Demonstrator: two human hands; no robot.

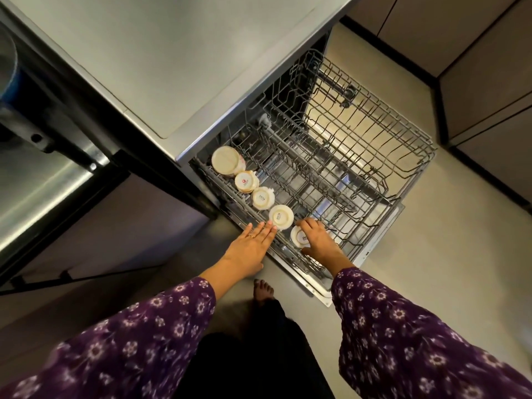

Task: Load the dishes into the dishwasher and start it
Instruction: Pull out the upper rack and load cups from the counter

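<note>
Trainee: Which step is this?

Lead: Loading, I'd say. The right hand [315, 240] curls its fingers round a cup [298, 237], base up, at the near end of the rack [429, 148], which is pulled out of the dishwasher [319, 295]. The left hand [250, 243] lies flat with its fingers straight, tips at the rack's edge by the next cup [281, 216]. Whether they touch it I cannot tell.

Trainee: How far along?

Lead: Early, by my reckoning. Five cups sit in one row down the rack's left side, and nothing is started yet.

Trainee: Next move?

Lead: Probably seat that cup square between the tines, let go, then fetch more dishes.

Trainee: Any writing?

Lead: "SISTA" on the base of the next cup and of the third cup [262, 198]. The held cup shows dark letters, partly covered. The fourth cup [246, 182] carries a round red logo, too small to read. The big cup [227, 162] at the far end looks plain.
</note>
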